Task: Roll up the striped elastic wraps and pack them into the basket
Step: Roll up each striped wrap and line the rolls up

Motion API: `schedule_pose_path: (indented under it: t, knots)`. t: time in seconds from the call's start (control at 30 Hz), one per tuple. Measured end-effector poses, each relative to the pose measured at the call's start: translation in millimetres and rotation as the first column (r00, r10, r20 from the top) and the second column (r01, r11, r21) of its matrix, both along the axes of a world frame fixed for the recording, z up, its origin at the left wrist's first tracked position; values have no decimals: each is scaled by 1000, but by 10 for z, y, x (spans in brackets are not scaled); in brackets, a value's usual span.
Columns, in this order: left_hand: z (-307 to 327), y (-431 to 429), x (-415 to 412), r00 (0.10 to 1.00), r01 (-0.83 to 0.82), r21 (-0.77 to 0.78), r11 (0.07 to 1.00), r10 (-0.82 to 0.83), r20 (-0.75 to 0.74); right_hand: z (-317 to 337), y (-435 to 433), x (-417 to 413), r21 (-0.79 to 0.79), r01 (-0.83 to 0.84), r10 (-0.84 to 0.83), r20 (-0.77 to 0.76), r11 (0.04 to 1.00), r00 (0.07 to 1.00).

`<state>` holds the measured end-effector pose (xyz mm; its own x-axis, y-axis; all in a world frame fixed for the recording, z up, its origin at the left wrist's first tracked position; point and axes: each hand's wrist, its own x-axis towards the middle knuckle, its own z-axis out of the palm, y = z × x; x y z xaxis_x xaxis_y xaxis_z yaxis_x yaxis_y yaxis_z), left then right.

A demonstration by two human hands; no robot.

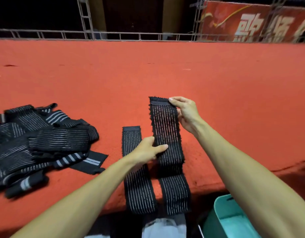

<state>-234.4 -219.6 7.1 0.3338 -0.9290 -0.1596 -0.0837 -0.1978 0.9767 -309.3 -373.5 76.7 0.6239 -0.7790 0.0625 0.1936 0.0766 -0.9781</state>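
Between the two hands runs a long black elastic wrap with thin pale stripes (165, 127), its far, plain-banded end held up off the red carpeted platform (148, 74) and its near end hanging over the platform's front edge. To roll it well, the person would likely start at that far band, fold it tightly onto itself, and keep the side edges lined up with the strip taut, so the roll does not cone out. The right hand (186, 112) pinches the far end's right corner between thumb and fingers. The left hand (148, 150) grips the left edge about midway, thumb across its face. Just beside the held strip, partly under the left hand, a second striped black wrap (131, 136) lies flat. A loose heap of similar black wraps (36, 143) sits well to the left. What appears to be the teal plastic basket (223, 219) stands below the platform edge, under the right forearm, only partly in view.
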Motion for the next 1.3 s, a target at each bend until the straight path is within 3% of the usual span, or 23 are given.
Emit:
schedule_pose_path:
  t: [0.2, 0.33, 0.53, 0.63, 0.7, 0.77, 0.83, 1.07, 1.2, 1.3]
  knots:
    - [456, 465, -64, 931, 135, -120, 984, -168, -323, 231, 294, -17, -29, 37, -38, -46, 999, 998]
    - [423, 615, 15, 928, 93, -145, 985, -139, -346, 180, 414, 96, -172, -4, -35, -220, 985, 975]
    - [-9, 712, 337, 969, 91, 71, 993, -72, -235, -152, 447, 261, -169, -261, 164, -439, 950, 883]
    - [-109, 723, 528, 995, 99, 122, 988, -94, -43, -348, 414, 337, -108, -363, 271, -480, 925, 834]
    - [-136, 661, 669, 993, -81, 91, 992, 73, 89, -468, 396, 405, -79, -392, 311, -476, 916, 823]
    - [-195, 545, 837, 956, -293, -7, 956, 293, 33, -587, 368, 496, -71, -404, 328, -464, 912, 822]
    - [-235, 427, 969, 922, -385, -93, 918, 387, 3, -701, 326, 612, -81, -382, 308, -451, 921, 838]
    - [-430, -23, 1401, 833, -489, -127, 863, 505, 224, -1026, 35, 1071, -271, -227, 94, -428, 935, 899]
    - [-554, -263, 1622, 713, -514, -123, 849, 502, 490, -1261, -155, 1305, -479, -189, -83, -490, 858, 868]
    - [-750, -356, 1681, 664, -503, -108, 857, 464, 587, -1416, -178, 1374, -578, -174, -165, -486, 798, 858]
